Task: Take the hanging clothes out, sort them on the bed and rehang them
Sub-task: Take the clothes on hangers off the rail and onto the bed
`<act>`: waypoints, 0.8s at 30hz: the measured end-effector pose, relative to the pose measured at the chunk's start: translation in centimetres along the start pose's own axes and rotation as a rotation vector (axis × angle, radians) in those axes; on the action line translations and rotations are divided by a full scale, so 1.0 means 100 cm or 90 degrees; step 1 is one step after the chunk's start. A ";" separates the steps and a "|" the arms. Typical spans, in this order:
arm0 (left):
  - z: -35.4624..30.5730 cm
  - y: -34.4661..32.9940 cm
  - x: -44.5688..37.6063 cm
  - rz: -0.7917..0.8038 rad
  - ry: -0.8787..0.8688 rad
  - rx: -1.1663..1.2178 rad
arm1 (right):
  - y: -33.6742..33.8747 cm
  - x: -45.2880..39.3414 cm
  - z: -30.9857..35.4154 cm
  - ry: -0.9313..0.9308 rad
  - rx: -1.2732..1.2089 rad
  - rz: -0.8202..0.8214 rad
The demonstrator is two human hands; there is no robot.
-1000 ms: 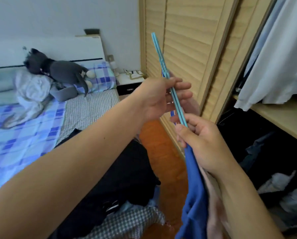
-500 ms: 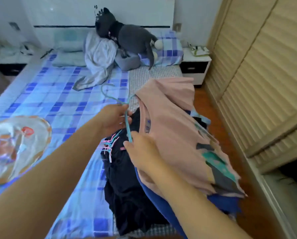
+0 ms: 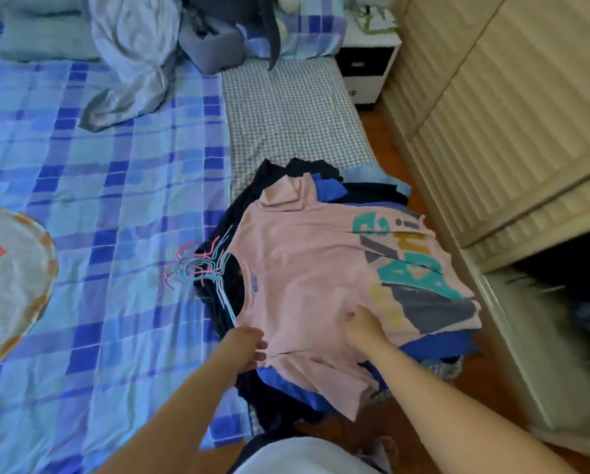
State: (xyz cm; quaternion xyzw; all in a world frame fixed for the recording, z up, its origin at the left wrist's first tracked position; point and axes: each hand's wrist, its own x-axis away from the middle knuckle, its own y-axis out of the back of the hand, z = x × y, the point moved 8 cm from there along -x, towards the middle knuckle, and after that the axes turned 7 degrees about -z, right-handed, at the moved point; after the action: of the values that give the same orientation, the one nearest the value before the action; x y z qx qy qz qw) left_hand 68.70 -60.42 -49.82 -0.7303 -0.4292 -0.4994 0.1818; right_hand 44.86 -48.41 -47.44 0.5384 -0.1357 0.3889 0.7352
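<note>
A pink T-shirt (image 3: 307,268) with a teal, yellow and grey print lies flat on top of a pile of dark and blue clothes (image 3: 286,388) at the right edge of the bed (image 3: 115,200). Several blue and pink hanger hooks (image 3: 201,266) stick out to the left of its collar. My left hand (image 3: 249,347) touches the shirt's near sleeve edge, its fingers loosely curled. My right hand (image 3: 363,325) rests on the shirt's chest with fingers extended. Neither hand holds a hanger.
A crumpled grey garment (image 3: 133,56) and a dark plush toy (image 3: 218,35) lie near the head of the bed. A white nightstand (image 3: 369,63) stands beyond. Wooden louvred wardrobe doors (image 3: 509,114) run along the right. A patterned round object (image 3: 9,282) sits at the left.
The pink shirt and the blue garment under it have been laid down on the pile. Both hands have let go of the blue hanger and now lie on the shirt.
</note>
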 end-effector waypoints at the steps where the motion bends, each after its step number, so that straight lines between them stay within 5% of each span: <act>1: -0.018 -0.019 0.003 0.025 -0.032 -0.014 | 0.025 -0.002 -0.007 -0.014 -0.043 -0.046; 6: -0.110 -0.152 0.055 0.147 -0.193 -0.132 | 0.143 0.006 -0.081 -0.113 -0.258 -0.206; 13: -0.143 -0.458 0.226 0.429 -0.432 -0.333 | 0.361 0.095 -0.268 -0.103 -0.502 -0.536; 19: -0.155 -0.681 0.475 0.645 -0.682 -0.411 | 0.570 0.246 -0.426 -0.113 -0.427 -0.756; 24: -0.216 -0.776 0.664 0.701 -0.976 -0.415 | 0.744 0.364 -0.455 -0.081 -0.192 -0.906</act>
State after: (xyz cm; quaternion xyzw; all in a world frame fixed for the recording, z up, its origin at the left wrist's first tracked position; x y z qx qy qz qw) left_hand 2.41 -2.01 5.75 -0.9666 0.1259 0.1675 -0.1474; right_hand 5.51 16.62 8.66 0.4108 0.1527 -0.2378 0.8668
